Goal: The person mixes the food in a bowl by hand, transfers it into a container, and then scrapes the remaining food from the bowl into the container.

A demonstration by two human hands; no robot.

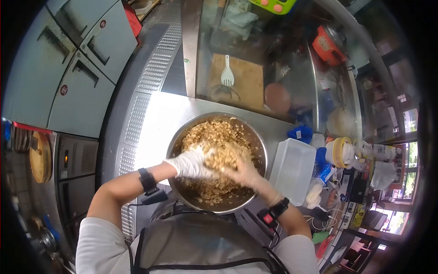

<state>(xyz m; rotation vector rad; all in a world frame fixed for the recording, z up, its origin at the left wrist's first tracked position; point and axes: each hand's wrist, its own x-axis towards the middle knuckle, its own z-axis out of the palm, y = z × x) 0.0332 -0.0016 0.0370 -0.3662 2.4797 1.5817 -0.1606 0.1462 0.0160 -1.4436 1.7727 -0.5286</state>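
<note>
A large steel bowl [261, 157] holds a loose, light-brown chopped food mixture [214, 130], with bits stuck along its inner wall. My left hand [195, 163], in a whitish glove, reaches into the bowl from the left with its fingers in the mixture. From the right comes my right hand [244, 172], in a thin translucent glove and smeared by motion. Between them the two hands cup a heap of the mixture; its grains are blurred too. The fingertips are partly hidden in the food.
The bowl stands on a steel counter [155, 114]. To its right is a translucent plastic tub [292, 171], with a yellow-rimmed container [340, 152] beyond. Behind a glass panel, a white slotted spoon [227, 73] lies on a wooden board [251, 77]. Grey cabinets [82, 105] stand at left.
</note>
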